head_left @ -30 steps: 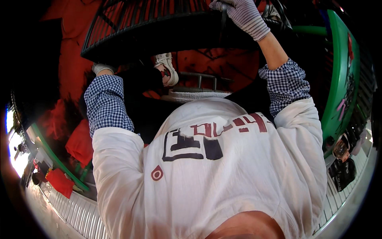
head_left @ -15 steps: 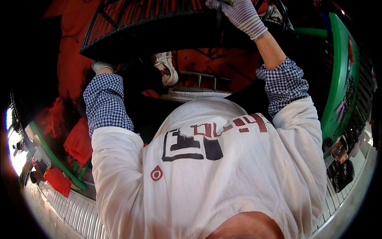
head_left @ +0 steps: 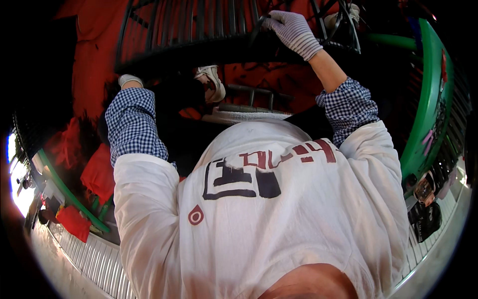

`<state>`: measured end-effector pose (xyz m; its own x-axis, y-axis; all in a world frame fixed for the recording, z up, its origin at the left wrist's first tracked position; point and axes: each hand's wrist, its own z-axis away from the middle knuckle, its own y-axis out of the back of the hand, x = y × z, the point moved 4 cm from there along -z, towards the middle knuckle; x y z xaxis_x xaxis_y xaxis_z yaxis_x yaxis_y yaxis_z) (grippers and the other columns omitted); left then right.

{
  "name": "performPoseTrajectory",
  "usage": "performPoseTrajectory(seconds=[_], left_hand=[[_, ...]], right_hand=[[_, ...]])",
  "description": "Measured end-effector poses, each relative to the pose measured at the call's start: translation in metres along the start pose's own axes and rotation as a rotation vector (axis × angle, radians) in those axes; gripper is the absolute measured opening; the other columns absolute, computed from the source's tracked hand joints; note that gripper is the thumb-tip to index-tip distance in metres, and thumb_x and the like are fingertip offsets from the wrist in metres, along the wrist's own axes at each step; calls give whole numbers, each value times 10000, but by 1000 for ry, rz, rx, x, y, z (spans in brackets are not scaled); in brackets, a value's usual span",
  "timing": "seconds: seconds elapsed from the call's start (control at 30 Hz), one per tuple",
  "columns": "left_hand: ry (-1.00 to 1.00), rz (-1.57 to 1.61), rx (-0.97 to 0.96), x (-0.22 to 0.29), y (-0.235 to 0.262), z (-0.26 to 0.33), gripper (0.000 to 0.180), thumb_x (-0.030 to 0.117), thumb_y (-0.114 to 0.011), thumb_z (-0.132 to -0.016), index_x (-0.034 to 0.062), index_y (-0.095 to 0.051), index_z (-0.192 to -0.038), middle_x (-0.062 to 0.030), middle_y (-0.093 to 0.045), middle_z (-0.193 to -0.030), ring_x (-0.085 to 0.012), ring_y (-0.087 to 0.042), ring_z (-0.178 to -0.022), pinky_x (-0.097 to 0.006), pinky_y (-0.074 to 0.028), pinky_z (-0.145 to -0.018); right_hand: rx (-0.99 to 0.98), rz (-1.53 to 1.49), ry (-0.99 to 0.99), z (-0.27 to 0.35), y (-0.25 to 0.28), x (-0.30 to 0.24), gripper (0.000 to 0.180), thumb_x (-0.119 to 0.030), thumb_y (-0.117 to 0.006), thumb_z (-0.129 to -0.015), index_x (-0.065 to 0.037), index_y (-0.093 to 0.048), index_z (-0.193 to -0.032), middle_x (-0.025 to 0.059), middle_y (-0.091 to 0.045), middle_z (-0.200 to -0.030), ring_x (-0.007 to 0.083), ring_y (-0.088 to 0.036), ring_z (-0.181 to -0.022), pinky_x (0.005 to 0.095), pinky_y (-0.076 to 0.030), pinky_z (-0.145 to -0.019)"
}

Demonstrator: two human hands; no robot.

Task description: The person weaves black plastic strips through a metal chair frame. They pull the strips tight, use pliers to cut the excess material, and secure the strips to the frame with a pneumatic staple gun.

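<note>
A black slatted frame (head_left: 191, 22), with thin bars running away from me, lies across the top of the view. My right hand (head_left: 297, 36), in a striped white and grey glove, is over its near edge. Its thumb and fingers close on a flat black strip (head_left: 257, 31) that curves down to the frame. On the left, my gloved left hand (head_left: 130, 79) is at the frame's near lower corner. Its fingers are hidden in shadow beneath the edge. Several loose black strips (head_left: 340, 22) loop up right of my right hand.
A curved green rail (head_left: 429, 94) stands at the right, a thinner green one (head_left: 69, 187) at the left. Red cloth (head_left: 97, 172) hangs beside the left rail. A pale shoe (head_left: 214, 84) and a metal tube bracket (head_left: 259, 92) are below the frame, over a red floor.
My right hand has come down, nearer to me and slightly left, with the black strip. The slatted frame has shifted right, and more of its bars show. My left hand has barely moved.
</note>
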<state>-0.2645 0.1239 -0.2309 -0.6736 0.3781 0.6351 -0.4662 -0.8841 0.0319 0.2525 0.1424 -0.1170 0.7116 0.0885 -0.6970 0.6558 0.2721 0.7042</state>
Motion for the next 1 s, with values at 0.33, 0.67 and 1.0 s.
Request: performPoseTrajectory(seconds=[0.33, 0.67, 1.0], left_hand=[[-568, -677, 485, 20, -34, 47, 274, 242, -598, -980, 32, -715, -1112, -149, -715, -1100, -254, -706, -838, -369, -593, -665], [-1528, -1420, -988, -174, -258, 248, 452, 257, -503, -998, 98, -500, -1422, -130, -505, -1441, -314, -426, -1358, -448, -333, -1131], [-1679, -1768, -632, -209, -300, 192, 413, 341, -483, -1023, 261, -519, -1427, -31, -592, -1351, -212, -543, -1253, -500, -333, -1078]], right_hand=[[-44, 25, -245, 30, -31, 54, 331, -298, -667, -939, -32, -698, -1133, 184, -721, -984, 335, -704, -910, 370, -557, -813], [-25, -167, -203, 41, -59, 83, 242, -202, -705, -927, 15, -684, -1031, 174, -707, -892, 271, -666, -775, 321, -536, -776], [-160, -209, -124, -27, -29, 64, 124, -40, -662, -910, -31, -702, -1028, 122, -736, -949, 203, -712, -905, 323, -573, -840]])
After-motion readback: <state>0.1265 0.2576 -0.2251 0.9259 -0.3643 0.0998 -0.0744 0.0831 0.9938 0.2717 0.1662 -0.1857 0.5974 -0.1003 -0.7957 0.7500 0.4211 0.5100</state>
